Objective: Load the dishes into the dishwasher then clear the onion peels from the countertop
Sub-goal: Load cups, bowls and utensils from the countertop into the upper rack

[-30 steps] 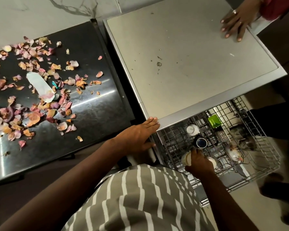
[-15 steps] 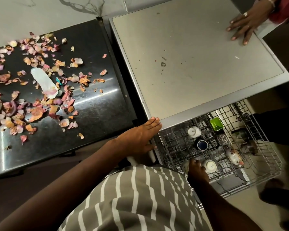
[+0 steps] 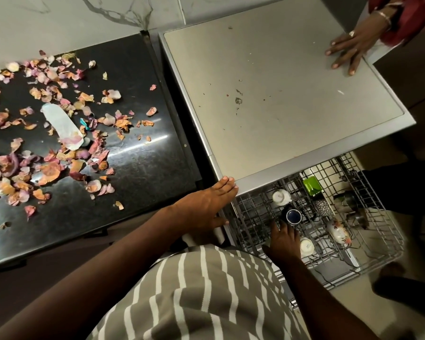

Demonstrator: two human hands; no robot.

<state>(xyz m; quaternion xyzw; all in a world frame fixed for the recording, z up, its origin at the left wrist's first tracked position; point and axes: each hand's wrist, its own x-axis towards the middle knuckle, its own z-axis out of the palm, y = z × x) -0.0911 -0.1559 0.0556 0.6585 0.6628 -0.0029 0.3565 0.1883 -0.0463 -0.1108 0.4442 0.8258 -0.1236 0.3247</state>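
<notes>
The dishwasher's wire rack (image 3: 383,241) is pulled out at the lower right. It holds an upturned white cup (image 3: 281,196), a dark blue mug (image 3: 293,215), a second white cup (image 3: 307,246), a flowered cup (image 3: 339,231), a green item (image 3: 312,185) and steel cups (image 3: 346,200). My right hand (image 3: 284,239) is down in the rack, empty, its fingertips at the blue mug and the second white cup just to its right. My left hand (image 3: 204,207) rests flat on the front corner of the dishwasher's top (image 3: 280,106). Onion peels (image 3: 52,165) litter the black countertop (image 3: 138,173).
A white oblong dish (image 3: 62,126) lies among the peels. Another person's hand (image 3: 349,47) presses on the far right of the dishwasher's top. A dark foot (image 3: 398,283) stands on the floor beside the rack. A narrow gap separates countertop and dishwasher.
My right hand has set the white cup down in the rack, let go of it and moved forward to the blue mug. My left hand stayed on the corner.
</notes>
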